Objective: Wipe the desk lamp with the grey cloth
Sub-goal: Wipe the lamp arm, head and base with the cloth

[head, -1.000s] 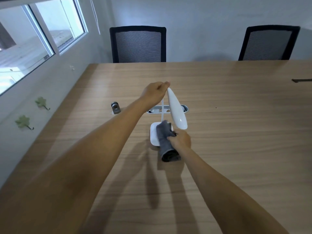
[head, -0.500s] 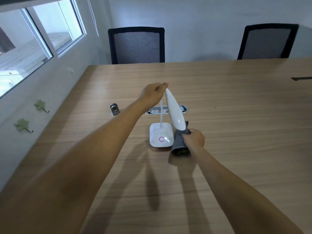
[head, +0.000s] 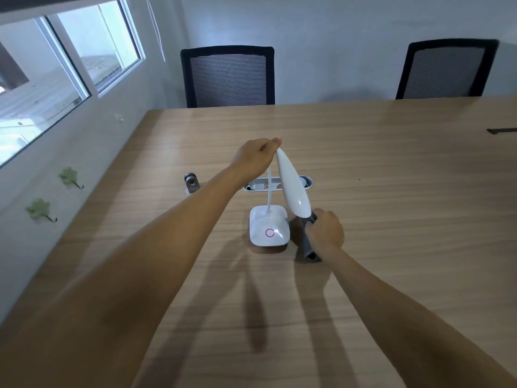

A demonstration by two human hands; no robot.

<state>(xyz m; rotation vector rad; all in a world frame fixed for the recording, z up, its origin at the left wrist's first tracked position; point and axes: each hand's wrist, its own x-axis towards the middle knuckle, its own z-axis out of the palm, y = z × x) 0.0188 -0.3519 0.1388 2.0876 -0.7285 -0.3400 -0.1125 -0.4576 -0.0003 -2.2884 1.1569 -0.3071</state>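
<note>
Your left hand (head: 256,156) pinches the far tip of the lamp (head: 292,186) head, fingers closed on it, holding the long white head tilted so it slopes down toward you and to the right. The thin white neck curves from under that hand down to the square white base (head: 269,229), which sits flat on the table (head: 391,191). A pink ring shows on the near part of the base.

Your right hand (head: 324,232) is closed around the cloth (head: 307,247), just right of the base and just below the lower end of the lamp head. The cloth is bunched into a grey roll; its top pokes out by the head's lower tip, its bottom end hangs out below your fist near the tabletop. Whether the cloth touches the head, can't tell; the two meet at the same spot in view.

Behind the lamp: a grey oval cable port (head: 306,182) set in the table, partly hidden by the head. Left of it, a small metal object (head: 191,182) stands apart. Two black mesh chairs (head: 228,77) at the far edge. Window (head: 70,65) on the left wall.
</note>
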